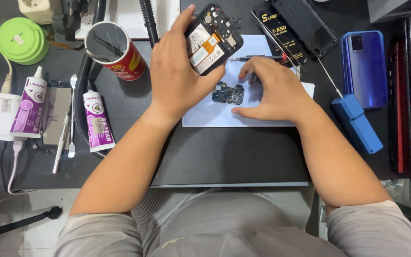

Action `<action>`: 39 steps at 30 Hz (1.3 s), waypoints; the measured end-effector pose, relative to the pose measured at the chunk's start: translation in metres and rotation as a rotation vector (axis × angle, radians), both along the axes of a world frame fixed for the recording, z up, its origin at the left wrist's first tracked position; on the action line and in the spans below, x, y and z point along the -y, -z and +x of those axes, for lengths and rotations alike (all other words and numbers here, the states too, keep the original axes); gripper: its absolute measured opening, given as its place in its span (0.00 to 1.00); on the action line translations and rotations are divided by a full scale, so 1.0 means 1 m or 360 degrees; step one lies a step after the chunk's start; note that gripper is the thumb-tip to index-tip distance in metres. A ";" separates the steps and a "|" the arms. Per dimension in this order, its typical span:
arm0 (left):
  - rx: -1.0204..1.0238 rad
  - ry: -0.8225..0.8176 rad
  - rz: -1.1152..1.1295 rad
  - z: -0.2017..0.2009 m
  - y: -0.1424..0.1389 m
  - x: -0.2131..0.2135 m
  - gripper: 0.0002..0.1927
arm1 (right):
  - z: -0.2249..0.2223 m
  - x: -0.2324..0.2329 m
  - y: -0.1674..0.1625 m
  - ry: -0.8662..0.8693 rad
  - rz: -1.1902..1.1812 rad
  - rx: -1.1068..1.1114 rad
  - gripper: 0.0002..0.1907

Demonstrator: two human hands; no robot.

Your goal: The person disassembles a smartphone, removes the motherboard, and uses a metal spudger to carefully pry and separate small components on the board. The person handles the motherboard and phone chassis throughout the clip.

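Head view, left to right: one green round holder, two purple-and-white glue tubes and one red cup stand beside the work. The left hand grips one opened phone, back cover already off, battery exposed, tilted above the white sheet. One small circuit board lies out of the phone on that sheet. The right hand rests there, fingers curled; whether it pinches anything, I cannot tell. I judge disassembly well along. One blue phone and one blue tool lie at the right.
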State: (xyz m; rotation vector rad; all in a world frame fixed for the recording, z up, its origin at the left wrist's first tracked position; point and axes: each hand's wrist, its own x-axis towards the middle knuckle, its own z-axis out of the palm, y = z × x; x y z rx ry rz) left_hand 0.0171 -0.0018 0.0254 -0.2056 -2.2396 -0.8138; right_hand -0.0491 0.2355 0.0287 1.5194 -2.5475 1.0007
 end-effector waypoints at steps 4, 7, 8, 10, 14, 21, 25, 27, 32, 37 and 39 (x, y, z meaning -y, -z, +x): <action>-0.0010 0.0085 -0.0100 0.001 -0.006 0.001 0.41 | 0.001 0.006 -0.005 0.0039 0.0140 0.0161 0.23; -0.0044 0.0292 -0.0100 0.005 -0.011 0.000 0.41 | -0.004 0.000 -0.001 0.0074 0.0075 0.0155 0.24; 0.0004 0.0365 -0.0058 0.006 -0.012 -0.001 0.39 | -0.009 -0.004 0.000 0.0138 0.0049 0.0103 0.25; 0.0102 0.0465 -0.0023 0.008 -0.014 -0.004 0.39 | -0.017 -0.015 0.004 0.0248 -0.0067 0.0069 0.26; 0.0211 0.0602 -0.0072 0.008 -0.013 -0.011 0.40 | -0.039 -0.040 0.012 0.0331 -0.0506 0.0111 0.27; 0.0318 0.0824 -0.0132 0.009 -0.003 -0.025 0.47 | -0.052 -0.043 0.036 0.0382 -0.0858 0.0256 0.33; 0.0346 0.0853 -0.0168 0.009 0.004 -0.034 0.45 | -0.049 -0.037 0.034 0.0320 -0.0902 0.0317 0.33; 0.0416 0.0876 -0.0177 0.010 0.006 -0.037 0.44 | -0.047 -0.034 0.033 0.0310 -0.0907 0.0330 0.33; 0.0467 0.0853 -0.0246 0.009 0.011 -0.042 0.45 | -0.046 -0.031 0.030 0.0276 -0.0909 0.0301 0.33; 0.0426 0.0761 -0.0426 0.008 0.015 -0.043 0.44 | -0.045 -0.031 0.031 0.0244 -0.0920 0.0277 0.33; 0.0486 0.0754 -0.0429 0.009 0.016 -0.044 0.43 | -0.044 -0.030 0.032 0.0245 -0.0902 0.0250 0.34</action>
